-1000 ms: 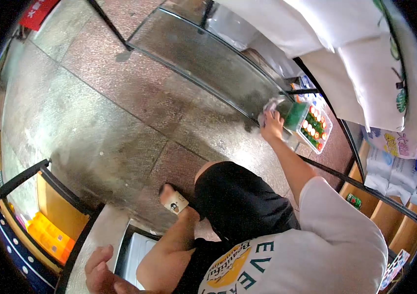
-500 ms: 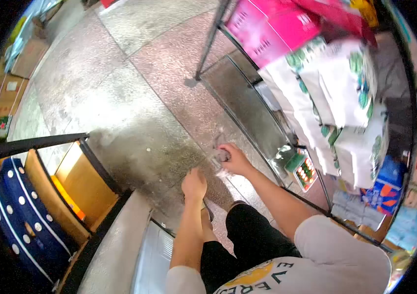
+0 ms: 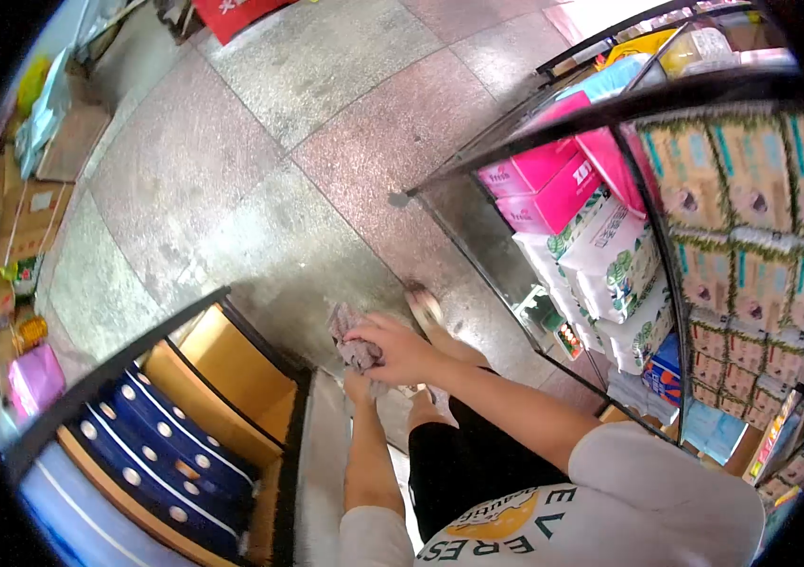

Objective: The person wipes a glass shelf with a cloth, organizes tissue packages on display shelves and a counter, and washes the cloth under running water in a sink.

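Note:
A crumpled greyish-pink cloth (image 3: pixel 357 350) is bunched in my right hand (image 3: pixel 400 348), whose fingers are closed around it. Just below, my left hand (image 3: pixel 360 386) is close against the cloth and the right hand. Its fingers are mostly hidden, so whether it grips the cloth too cannot be made out. Both hands are in front of my legs, above the tiled floor (image 3: pixel 260 217) and beside the end of the left shelf (image 3: pixel 298 416).
At left, the black-framed shelf holds navy polka-dot packages (image 3: pixel 171 444) and cardboard boxes. The right rack (image 3: pixel 478 265) carries pink boxes (image 3: pixel 553 194), white leaf-print packs (image 3: pixel 619 274) and stacked tissue packs (image 3: pixel 752 180). Cartons (image 3: pixel 34 213) stand at far left; a red box (image 3: pixel 237 14) is at top.
My right hand has moved left with the cloth, toward my left hand; they were apart before. The view has shifted, showing more of the left shelf and the right rack's stacked packs.

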The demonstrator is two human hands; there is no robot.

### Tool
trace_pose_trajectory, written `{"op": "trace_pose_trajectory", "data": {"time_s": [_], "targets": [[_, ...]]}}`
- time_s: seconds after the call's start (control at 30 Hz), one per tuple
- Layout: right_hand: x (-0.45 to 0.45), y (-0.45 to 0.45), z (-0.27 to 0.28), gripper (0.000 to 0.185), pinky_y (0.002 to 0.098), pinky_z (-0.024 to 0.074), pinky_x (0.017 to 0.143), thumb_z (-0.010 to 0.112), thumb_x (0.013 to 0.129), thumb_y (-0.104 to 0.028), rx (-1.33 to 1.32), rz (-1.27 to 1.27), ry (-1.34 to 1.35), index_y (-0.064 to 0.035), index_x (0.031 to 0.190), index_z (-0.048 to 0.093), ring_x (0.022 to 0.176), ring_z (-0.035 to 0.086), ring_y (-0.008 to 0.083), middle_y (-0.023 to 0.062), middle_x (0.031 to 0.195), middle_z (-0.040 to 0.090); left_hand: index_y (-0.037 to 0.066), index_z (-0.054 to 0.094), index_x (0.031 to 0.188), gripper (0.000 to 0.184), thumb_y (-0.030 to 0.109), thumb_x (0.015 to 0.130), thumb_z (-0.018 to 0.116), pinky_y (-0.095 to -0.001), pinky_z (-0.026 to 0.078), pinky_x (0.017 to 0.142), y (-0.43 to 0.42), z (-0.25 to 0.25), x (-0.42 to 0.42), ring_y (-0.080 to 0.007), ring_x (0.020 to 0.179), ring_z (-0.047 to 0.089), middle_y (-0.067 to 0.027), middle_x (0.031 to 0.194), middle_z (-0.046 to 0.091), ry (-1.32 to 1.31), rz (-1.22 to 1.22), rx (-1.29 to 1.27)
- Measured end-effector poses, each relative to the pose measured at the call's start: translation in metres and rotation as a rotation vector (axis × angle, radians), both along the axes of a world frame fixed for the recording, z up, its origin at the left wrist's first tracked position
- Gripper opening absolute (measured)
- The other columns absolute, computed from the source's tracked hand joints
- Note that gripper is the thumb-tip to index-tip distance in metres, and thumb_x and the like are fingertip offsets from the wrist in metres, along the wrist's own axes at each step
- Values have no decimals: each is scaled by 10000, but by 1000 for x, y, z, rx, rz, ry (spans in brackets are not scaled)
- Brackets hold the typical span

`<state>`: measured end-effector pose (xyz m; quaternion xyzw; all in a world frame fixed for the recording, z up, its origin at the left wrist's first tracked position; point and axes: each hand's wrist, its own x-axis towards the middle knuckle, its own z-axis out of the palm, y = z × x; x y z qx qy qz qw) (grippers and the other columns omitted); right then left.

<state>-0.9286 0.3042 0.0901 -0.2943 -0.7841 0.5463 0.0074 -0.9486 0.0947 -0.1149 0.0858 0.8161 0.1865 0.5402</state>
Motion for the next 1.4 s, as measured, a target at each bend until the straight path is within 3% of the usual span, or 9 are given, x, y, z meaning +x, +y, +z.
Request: {"op": "trace_pose_trajectory", "data": {"time_s": [0.07,0.27,0.4,0.47,0.77,0.83,0.9,1.1,1.4], "targets": [[-18,25,0,508,379,375,823,686,590,-170,-2,-28,-13,-147,1066,509,964,457,338,165,1004,462,27,577,913,401,319,641,617,-360,452,671,44,51,-39,-279,739,596,-140,796,617,169,235,127],[-78,144,-73,535,411,416,786,656,581,-263,85,18,-368,-123,1073,500,958,489,340,189,1065,476,7,573,912,282,210,717,576,-336,446,708,105,35,-171,-274,777,579,-158,807,606,177,223,22],[-135,229,-107,592,387,414,828,670,565,-270,-83,-353,-588,-134,1110,486,974,493,338,193,1054,491,-40,547,926,233,123,759,535,-321,459,662,149,80,-272,-227,736,573,-142,832,590,310,139,-32],[-162,276,-93,599,378,412,832,670,573,-266,-71,-356,-584,-131,1125,478,976,491,331,192,1045,494,-32,545,932,227,122,766,526,-300,474,637,173,104,-311,-206,737,563,-121,854,576,113,468,-10],[-154,400,-47,634,386,416,820,682,539,-248,-171,-581,-556,-146,1130,477,962,492,343,178,1049,487,35,572,847,210,198,732,506,-338,460,605,302,77,-483,-243,631,586,-126,686,602,352,-202,-161],[-134,401,-39,590,387,420,810,672,549,-232,-129,-706,-683,-144,1104,493,943,497,346,176,1040,484,9,553,856,197,162,746,495,-313,457,551,357,45,-546,-212,565,563,-114,649,584,588,-970,298],[-113,399,-33,534,400,419,801,654,569,-225,-148,-785,-755,-136,1075,506,932,498,350,173,1033,484,-5,539,876,172,120,768,493,-272,452,530,482,101,-547,-165,557,550,-91,623,563,283,-346,253],[-65,398,-17,530,399,415,805,651,564,-223,-391,-965,-884,-146,1070,513,932,493,349,183,993,501,13,538,920,161,107,793,506,-233,452,566,711,147,-492,-124,615,557,-63,699,577,132,-563,328],[-1,516,-152,576,377,421,811,661,566,-256,-428,-1213,-658,-170,1114,509,944,496,350,203,1034,495,-4,567,925,191,105,770,551,-262,458,663,867,67,-267,-147,718,570,-93,778,598,-152,-897,345]]}}
